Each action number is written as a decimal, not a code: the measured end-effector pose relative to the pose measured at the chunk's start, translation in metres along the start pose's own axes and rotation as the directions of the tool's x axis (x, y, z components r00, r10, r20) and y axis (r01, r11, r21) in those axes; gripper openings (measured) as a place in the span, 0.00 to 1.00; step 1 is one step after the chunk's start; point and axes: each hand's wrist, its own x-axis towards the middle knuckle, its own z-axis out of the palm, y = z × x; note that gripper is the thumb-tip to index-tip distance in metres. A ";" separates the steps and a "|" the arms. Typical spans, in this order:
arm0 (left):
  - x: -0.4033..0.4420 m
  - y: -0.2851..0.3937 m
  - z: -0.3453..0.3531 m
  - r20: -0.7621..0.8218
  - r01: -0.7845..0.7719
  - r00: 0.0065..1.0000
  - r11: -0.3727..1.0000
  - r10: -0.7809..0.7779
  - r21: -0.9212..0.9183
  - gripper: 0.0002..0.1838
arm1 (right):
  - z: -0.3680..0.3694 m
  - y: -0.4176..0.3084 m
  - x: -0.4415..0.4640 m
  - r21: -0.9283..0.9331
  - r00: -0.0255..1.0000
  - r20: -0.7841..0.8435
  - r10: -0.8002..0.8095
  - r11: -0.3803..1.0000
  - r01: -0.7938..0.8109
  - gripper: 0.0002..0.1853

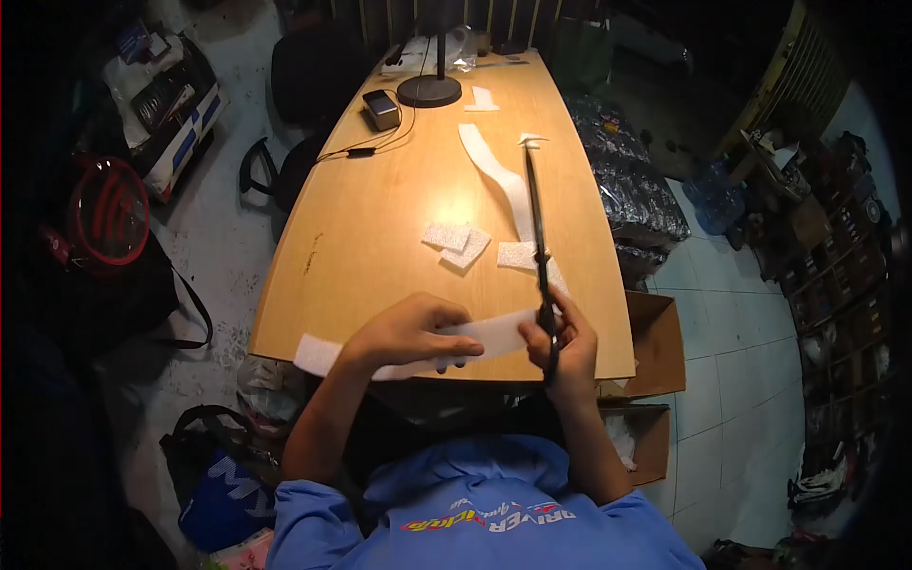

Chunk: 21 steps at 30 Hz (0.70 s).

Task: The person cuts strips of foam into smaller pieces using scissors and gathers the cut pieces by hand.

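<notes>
White strip: held crosswise above the table's near edge, its left end jutting out beyond the left wrist.
Left hand: over the table's near edge, half curled, strip between thumb and fingers.
Right hand: at the table's near right corner, wrapped round the handle end of a long dark tool, seemingly scissors; thumb beside the strip's right end.
Loose pieces: two, overlapping, around the table's middle.
Long strip: along the table's right half, partly behind the tool.
Slipping: a light left grip could let the strip slide off the table's edge; a dipping tool could snag the long strip.
Behind fingers and palm: strip's middle hidden; whether blades are parted, or the right thumb pinches the strip, I cannot tell.
</notes>
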 end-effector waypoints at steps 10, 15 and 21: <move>-0.035 0.017 -0.042 -0.364 -0.241 0.913 0.965 0.187 -0.107 0.09 | -0.019 -0.030 -0.002 0.097 0.996 0.050 -0.077 0.993 0.072 0.38; -0.040 0.028 -0.062 -0.517 -0.316 0.816 0.949 0.258 -0.025 0.12 | -0.033 -0.009 -0.039 0.014 0.959 0.285 0.015 1.000 -0.020 0.52; -0.033 0.033 -0.059 -0.493 -0.310 0.833 0.950 0.249 -0.044 0.13 | -0.030 0.001 -0.056 0.064 0.885 0.442 0.144 0.979 -0.191 0.53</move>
